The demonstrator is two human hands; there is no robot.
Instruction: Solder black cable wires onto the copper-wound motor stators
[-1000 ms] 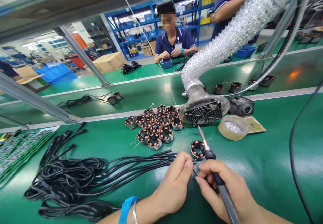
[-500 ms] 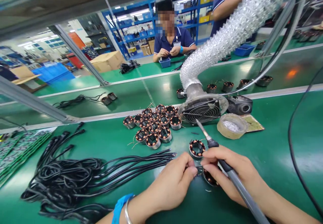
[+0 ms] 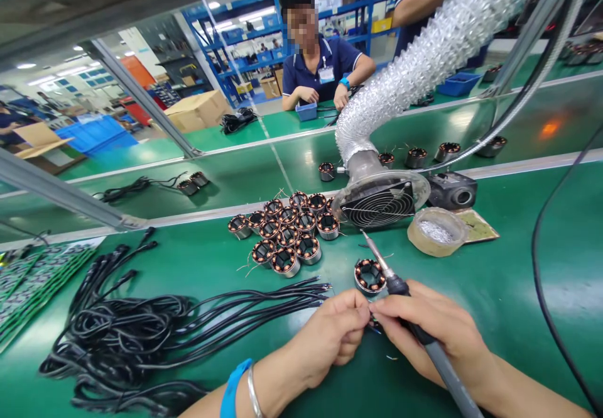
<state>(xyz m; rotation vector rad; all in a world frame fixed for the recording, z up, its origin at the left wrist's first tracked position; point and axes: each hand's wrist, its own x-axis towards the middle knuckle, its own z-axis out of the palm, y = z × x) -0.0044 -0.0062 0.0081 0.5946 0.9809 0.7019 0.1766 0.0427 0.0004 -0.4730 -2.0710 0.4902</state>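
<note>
My left hand (image 3: 332, 333) is pinched closed, its fingertips meeting those of my right hand; what it grips is too small to name. My right hand (image 3: 438, 330) is wrapped round a soldering iron (image 3: 431, 342), whose tip points up and left, and its thumb and index finger also pinch. Thin wire ends show just under the fingertips. Right above them stands a copper-wound ring (image 3: 370, 276). Several more such rings (image 3: 284, 261) are grouped behind, to the left. Black cables (image 3: 235, 324) lie left of my left hand, their stripped ends near it.
A fan (image 3: 377, 207) on a silver duct (image 3: 414, 72) stands behind the iron, beside a round tub (image 3: 436, 232). Green circuit boards (image 3: 42, 280) lie far left. Rings stand on the strip behind. Across it sits a person (image 3: 325, 60); another person's arm shows.
My right hand has moved slightly left, up against my left fingertips, and the iron's tip has shifted left and down. The ring under my right hand is now hidden. The person opposite has parted their hands.
</note>
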